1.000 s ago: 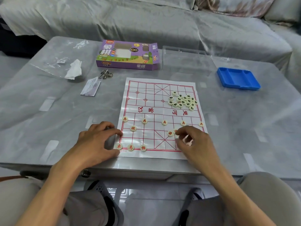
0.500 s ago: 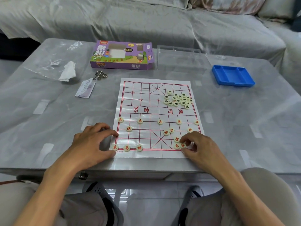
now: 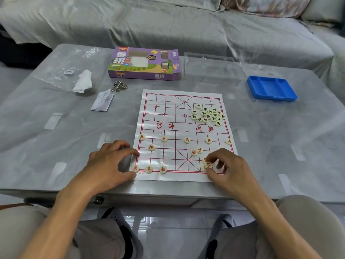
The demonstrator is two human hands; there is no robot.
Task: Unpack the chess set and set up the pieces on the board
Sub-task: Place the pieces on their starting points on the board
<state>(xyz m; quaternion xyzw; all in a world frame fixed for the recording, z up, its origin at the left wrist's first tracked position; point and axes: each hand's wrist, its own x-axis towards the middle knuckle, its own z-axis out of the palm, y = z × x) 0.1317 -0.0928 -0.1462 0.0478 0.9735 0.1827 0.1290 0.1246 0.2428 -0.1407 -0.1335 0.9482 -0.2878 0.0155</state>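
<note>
Thin glossy white paper board with red grid [image 3: 179, 128], centre frame, creased, on the grey table. Left hand [image 3: 110, 163] rests at its lower left edge, fingers loosely bent, gripping nothing. Right hand [image 3: 225, 169] pinches among small cream round red-marked discs [image 3: 206, 163] at lower right. Black-marked discs [image 3: 208, 114] heaped upper right. Judgement: lift each disc clear, set on intersections; sliding may ruck the sheet

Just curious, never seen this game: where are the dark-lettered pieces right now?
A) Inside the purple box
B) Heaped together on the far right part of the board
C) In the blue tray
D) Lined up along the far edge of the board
B: the dark-lettered pieces lie in a loose heap on the far right part of the board, not lined up.
</note>
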